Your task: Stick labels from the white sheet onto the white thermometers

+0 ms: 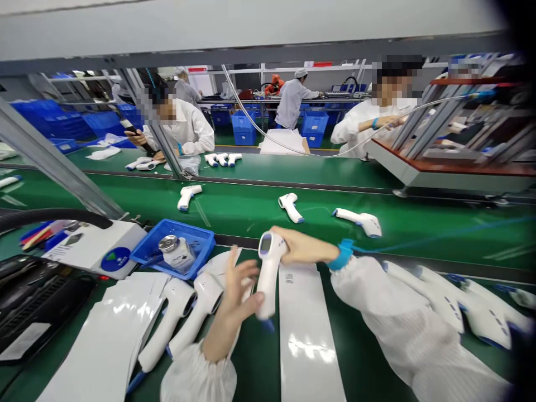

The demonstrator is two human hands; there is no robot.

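Right hand (299, 247) wraps the infrared thermometer (267, 282), left hand (234, 301) spread alongside, perhaps touching, over the green conveyor belt (259, 363)!

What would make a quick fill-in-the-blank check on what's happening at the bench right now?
The right hand gripping a white infrared thermometer has a ____ strap around its wrist.
The left hand is open beside it, above a ____ conveyor belt.
Beyond the hands, ____ more thermometers lie apart on the belt.
The blue plastic tray holds a white bottle with a ____ top.

Missing words: blue; green; three; silver.
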